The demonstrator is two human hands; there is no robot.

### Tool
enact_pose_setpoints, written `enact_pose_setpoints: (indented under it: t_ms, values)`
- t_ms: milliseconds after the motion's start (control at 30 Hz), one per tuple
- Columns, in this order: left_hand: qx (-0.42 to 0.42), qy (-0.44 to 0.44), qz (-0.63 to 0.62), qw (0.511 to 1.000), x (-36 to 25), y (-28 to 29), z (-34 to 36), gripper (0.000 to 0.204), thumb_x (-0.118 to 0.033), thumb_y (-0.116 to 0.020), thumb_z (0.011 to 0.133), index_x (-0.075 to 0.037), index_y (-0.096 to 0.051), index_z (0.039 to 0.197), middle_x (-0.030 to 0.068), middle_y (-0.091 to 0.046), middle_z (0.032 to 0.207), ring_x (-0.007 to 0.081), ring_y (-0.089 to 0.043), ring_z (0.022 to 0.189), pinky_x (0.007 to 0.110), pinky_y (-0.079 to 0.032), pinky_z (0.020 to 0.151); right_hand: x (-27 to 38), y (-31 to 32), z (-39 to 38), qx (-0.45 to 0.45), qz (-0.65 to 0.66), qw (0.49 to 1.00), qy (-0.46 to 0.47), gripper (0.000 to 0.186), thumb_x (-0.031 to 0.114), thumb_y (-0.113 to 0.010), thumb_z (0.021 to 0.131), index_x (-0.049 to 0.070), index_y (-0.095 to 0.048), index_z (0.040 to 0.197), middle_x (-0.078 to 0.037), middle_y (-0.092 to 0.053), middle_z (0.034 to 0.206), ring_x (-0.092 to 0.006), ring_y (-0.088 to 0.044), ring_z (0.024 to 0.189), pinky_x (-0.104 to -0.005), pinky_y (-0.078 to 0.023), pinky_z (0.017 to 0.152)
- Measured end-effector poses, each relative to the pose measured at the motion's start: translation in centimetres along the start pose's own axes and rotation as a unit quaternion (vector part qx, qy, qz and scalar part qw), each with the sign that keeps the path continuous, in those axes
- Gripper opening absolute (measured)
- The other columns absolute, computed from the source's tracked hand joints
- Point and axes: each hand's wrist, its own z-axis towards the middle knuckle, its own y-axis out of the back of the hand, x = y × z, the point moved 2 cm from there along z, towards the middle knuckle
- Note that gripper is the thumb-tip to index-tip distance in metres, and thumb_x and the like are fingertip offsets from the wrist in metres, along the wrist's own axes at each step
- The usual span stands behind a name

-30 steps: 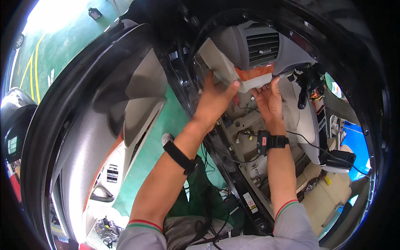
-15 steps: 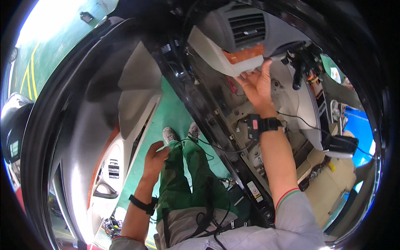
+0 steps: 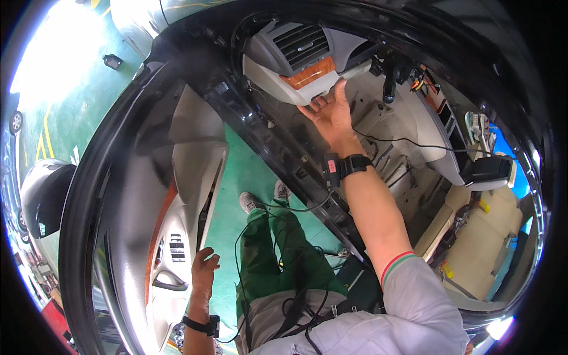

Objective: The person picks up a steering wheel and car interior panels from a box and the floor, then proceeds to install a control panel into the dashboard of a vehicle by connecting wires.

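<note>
The beige panel (image 3: pixel 284 87) sits just below the air vent (image 3: pixel 302 46), whether fastened I can't tell. My right grip (image 3: pixel 331 118) touches its lower edge, clamped or not unclear; my left grip (image 3: pixel 205 272), well below the vent, is empty, fingers apart.

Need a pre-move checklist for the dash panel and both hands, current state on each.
1. Right hand on the panel: ok, fingertips at the lower edge of the beige panel.
2. Panel fully seated: cannot tell, its back side is hidden.
3. Left hand free: ok, looks empty, near the door.
4. Door out of the way: ok, standing open.
5. Cable from the right-wrist device tidy: not ok, loops loosely across the door opening, might snag.
6. Air vent unobstructed: ok, no hand over it.
</note>
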Motion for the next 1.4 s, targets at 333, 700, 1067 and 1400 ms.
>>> enact_pose_setpoints:
  t_ms: [333, 700, 1067, 1400]
  values:
    - [0.04, -0.023, 0.041, 0.998, -0.3, 2.2, -1.7, 0.041, -0.017, -0.067, 0.088, -0.001, -0.057, 0.125, 0.008, -0.062, 0.113, 0.0181, -0.062, 0.098, 0.032, -0.051, 0.081, -3.4, 1.8, -11.3, -0.074, 0.106, 0.987, -0.099, 0.056, 0.051, -0.048, 0.099, 0.001, -0.048, 0.125, -0.012, -0.061, 0.115, -0.0258, -0.06, 0.104, -0.0435, -0.048, 0.096]
    - [0.165, -0.147, 0.273, 0.936, -3.3, 1.2, 1.4, 0.047, -0.025, -0.069, 0.089, 0.002, -0.055, 0.125, 0.0124, -0.064, 0.114, 0.0183, -0.062, 0.095, 0.031, -0.052, 0.078, -4.5, 1.5, -39.8, -0.097, -0.051, 0.993, -0.05, 0.025, 0.026, -0.055, 0.101, 0.005, -0.062, 0.112, -0.004, -0.066, 0.096, -0.0129, -0.062, 0.086, -0.0274, -0.051, 0.078]
    - [0.144, -0.302, 0.523, 0.784, -4.0, 1.9, 3.0, 0.056, -0.036, -0.065, 0.085, 0.008, -0.059, 0.121, 0.0255, -0.064, 0.12, 0.0367, -0.061, 0.113, 0.041, -0.046, 0.098, -6.1, 5.1, -61.8, -0.263, -0.094, 0.916, 0.288, 0.017, 0.005, -0.057, 0.097, -0.002, -0.06, 0.113, -0.007, -0.067, 0.097, -0.014, -0.062, 0.087, -0.0277, -0.05, 0.08]
    - [0.157, -0.217, 0.688, 0.675, -1.2, 2.9, 1.1, 0.06, -0.042, -0.064, 0.084, 0.005, -0.062, 0.121, 0.0259, -0.066, 0.117, 0.038, -0.061, 0.114, 0.041, -0.046, 0.099, -12.6, 7.0, -80.9, -0.483, -0.014, 0.764, 0.428, 0.015, 0.011, -0.062, 0.093, -0.001, -0.061, 0.102, -0.006, -0.061, 0.085, -0.0134, -0.056, 0.076, -0.0259, -0.044, 0.071]
